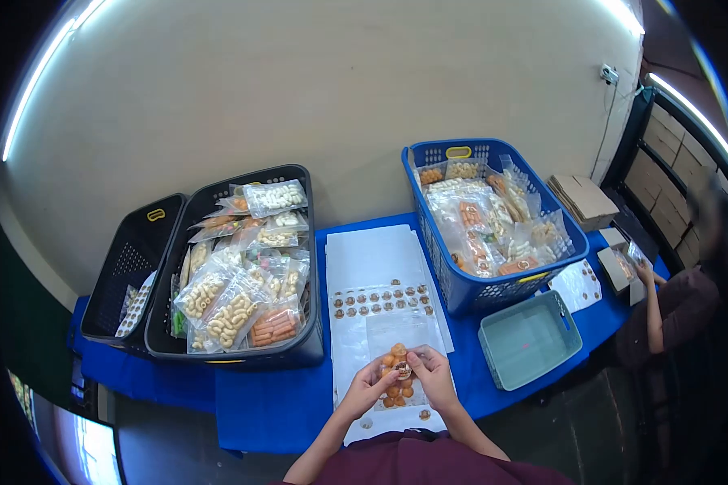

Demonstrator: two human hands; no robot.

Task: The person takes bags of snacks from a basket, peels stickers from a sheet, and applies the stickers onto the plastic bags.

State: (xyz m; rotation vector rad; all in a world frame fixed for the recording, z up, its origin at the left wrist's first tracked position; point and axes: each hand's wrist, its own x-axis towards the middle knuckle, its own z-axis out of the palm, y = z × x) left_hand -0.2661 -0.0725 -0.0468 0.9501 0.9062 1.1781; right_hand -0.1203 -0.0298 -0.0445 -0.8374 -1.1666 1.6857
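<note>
Between my two hands is a clear plastic bag of round orange snacks (394, 398), held above the sticker sheets. My left hand (364, 390) grips its left side, with the thumb on the front. My right hand (433, 377) holds the right side, its thumb by a round brown-and-white sticker (403, 371) on the bag. Whether the sticker is fully pressed down, I cannot tell. Beneath lie white sheets (372, 255) with rows of round stickers (372, 303). Another clear bag (396, 330) appears to lie flat on them, just beyond my hands.
A dark basket (311, 315) full of snack bags stands left, beside another black basket (125, 242). To the right are a blue basket (453, 287) of bags and a grey-green tray (534, 339). A co-worker (675, 311) handles a packet at far right, near cardboard (581, 198).
</note>
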